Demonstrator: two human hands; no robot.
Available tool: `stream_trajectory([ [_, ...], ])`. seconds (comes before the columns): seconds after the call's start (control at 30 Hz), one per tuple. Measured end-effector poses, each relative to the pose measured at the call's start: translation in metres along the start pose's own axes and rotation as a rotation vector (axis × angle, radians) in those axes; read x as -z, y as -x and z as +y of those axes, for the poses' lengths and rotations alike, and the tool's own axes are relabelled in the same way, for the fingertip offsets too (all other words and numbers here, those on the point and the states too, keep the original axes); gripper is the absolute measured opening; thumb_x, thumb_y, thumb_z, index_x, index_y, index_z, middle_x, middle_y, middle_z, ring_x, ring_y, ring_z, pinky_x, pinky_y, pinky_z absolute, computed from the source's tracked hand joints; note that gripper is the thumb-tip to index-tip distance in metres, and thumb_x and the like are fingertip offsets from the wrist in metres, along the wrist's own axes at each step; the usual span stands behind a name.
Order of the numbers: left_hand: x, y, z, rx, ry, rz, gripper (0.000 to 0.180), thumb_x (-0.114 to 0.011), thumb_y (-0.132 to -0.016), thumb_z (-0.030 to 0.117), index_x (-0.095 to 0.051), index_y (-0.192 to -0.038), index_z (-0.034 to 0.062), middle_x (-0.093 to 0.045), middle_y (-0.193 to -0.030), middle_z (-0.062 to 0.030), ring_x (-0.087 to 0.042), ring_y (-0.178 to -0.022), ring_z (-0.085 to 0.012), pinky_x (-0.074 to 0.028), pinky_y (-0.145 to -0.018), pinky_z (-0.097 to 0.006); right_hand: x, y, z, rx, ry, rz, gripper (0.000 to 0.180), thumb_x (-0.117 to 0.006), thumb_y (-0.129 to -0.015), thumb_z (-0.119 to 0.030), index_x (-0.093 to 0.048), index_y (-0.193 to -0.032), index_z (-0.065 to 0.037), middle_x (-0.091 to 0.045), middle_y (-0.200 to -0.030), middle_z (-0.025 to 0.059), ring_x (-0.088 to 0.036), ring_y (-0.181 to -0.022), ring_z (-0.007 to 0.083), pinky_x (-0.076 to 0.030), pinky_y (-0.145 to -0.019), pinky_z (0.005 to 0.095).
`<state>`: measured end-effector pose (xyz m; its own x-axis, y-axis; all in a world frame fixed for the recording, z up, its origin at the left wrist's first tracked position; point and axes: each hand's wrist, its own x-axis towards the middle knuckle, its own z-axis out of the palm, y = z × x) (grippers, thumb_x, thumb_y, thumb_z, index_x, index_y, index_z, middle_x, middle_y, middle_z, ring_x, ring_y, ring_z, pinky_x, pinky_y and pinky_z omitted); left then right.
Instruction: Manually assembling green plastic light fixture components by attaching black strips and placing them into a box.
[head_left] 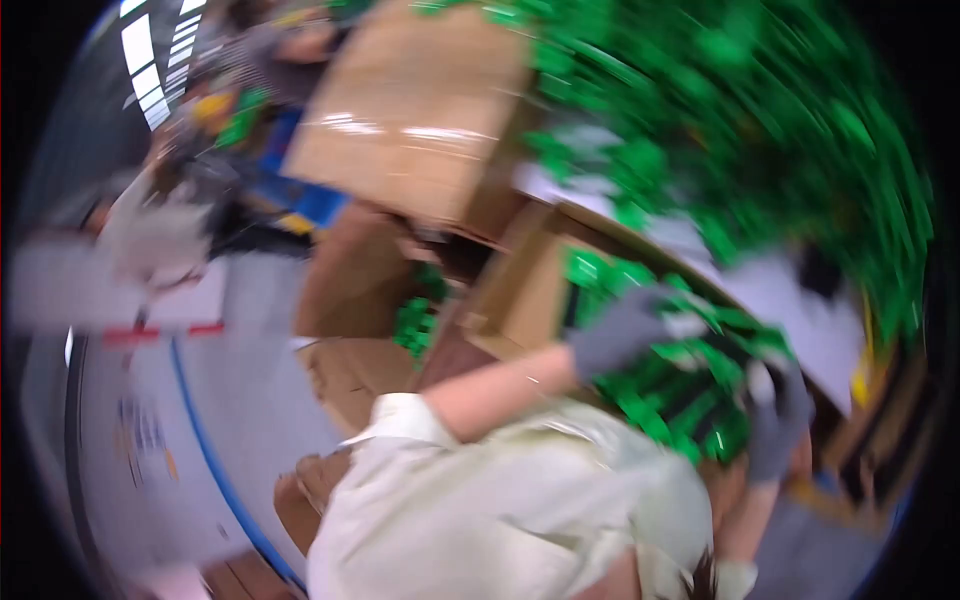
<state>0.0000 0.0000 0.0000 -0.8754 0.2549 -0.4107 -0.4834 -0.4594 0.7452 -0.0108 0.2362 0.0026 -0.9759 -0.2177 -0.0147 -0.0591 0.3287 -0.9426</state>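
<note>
The whole picture is smeared by motion. My left hand (622, 328), in a grey glove with pale fingertips, reaches over an open cardboard box (522, 310). Inside the box lie green pieces (655, 410), lined up in rows with dark strips between them. The left fingertips are at the upper part of these rows, touching or just above them. At the right end of the rows is my right hand (780, 415), gloved the same way, its fingers pointing up and inward. Blur hides whether either hand grips a piece.
A large heap of loose green pieces (720, 130) covers the white table (830, 350) beyond the box. A big closed carton (415, 120) stands at the far left of the box. Below it, another open carton (350, 270) holds green pieces. Other people (165, 220) are at the upper left.
</note>
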Motion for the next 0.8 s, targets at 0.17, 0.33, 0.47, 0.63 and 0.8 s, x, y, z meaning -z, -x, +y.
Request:
stream_trajectory([
  [0.17,-0.002,-0.017,-0.002,-0.107,-0.026,-0.009,0.027,-0.058,-0.086,0.004,-0.058,-0.112,-0.0040,-0.062,-0.093,-0.0091,-0.067,-0.079,-0.0181,-0.058,-0.068,-0.028,0.003,-0.025,0.015,-0.179,-0.060,-0.014,0.019,-0.054,-0.092,-0.020,-0.055,-0.103,-0.005,-0.050,-0.059,-0.0015,-0.042,-0.046,0.0031,-0.030,-0.043,0.0166],
  [0.33,0.007,0.006,0.010,-0.137,-0.111,0.036,0.025,-0.060,-0.085,0.002,-0.059,-0.108,-0.0058,-0.061,-0.089,-0.0097,-0.067,-0.075,-0.0184,-0.059,-0.065,-0.026,-0.019,-0.026,-0.005,-0.176,-0.035,-0.092,0.020,-0.054,-0.091,-0.022,-0.054,-0.101,-0.005,-0.048,-0.055,-0.0011,-0.041,-0.040,0.0041,-0.028,-0.037,0.0181],
  [0.47,0.002,0.004,0.019,-0.136,-0.076,0.056,0.019,-0.060,-0.082,-0.001,-0.060,-0.101,-0.0050,-0.062,-0.083,-0.0104,-0.066,-0.068,-0.0176,-0.058,-0.058,-0.026,-0.019,-0.029,0.002,-0.135,-0.067,-0.076,0.017,-0.054,-0.091,-0.020,-0.053,-0.097,-0.004,-0.046,-0.054,-0.0015,-0.041,-0.039,0.0041,-0.027,-0.036,0.0180],
  [0.63,0.005,0.002,0.020,-0.093,-0.102,0.092,0.018,-0.060,-0.083,0.000,-0.060,-0.100,-0.0051,-0.062,-0.084,-0.0096,-0.067,-0.068,-0.0174,-0.058,-0.057,-0.026,-0.027,-0.029,-0.013,-0.105,-0.035,-0.059,0.013,-0.053,-0.092,-0.016,-0.052,-0.089,-0.003,-0.046,-0.054,-0.0019,-0.040,-0.039,0.0038,-0.027,-0.034,0.0190],
  [0.8,0.002,0.002,0.016,-0.115,-0.126,0.100,0.020,-0.062,-0.082,0.001,-0.059,-0.100,-0.0054,-0.061,-0.086,-0.0098,-0.066,-0.066,-0.0174,-0.057,-0.053,-0.024,-0.028,-0.030,-0.002,-0.027,0.049,-0.076,0.012,-0.053,-0.092,-0.016,-0.052,-0.091,-0.004,-0.047,-0.055,-0.0014,-0.040,-0.039,0.0040,-0.028,-0.034,0.0191],
])
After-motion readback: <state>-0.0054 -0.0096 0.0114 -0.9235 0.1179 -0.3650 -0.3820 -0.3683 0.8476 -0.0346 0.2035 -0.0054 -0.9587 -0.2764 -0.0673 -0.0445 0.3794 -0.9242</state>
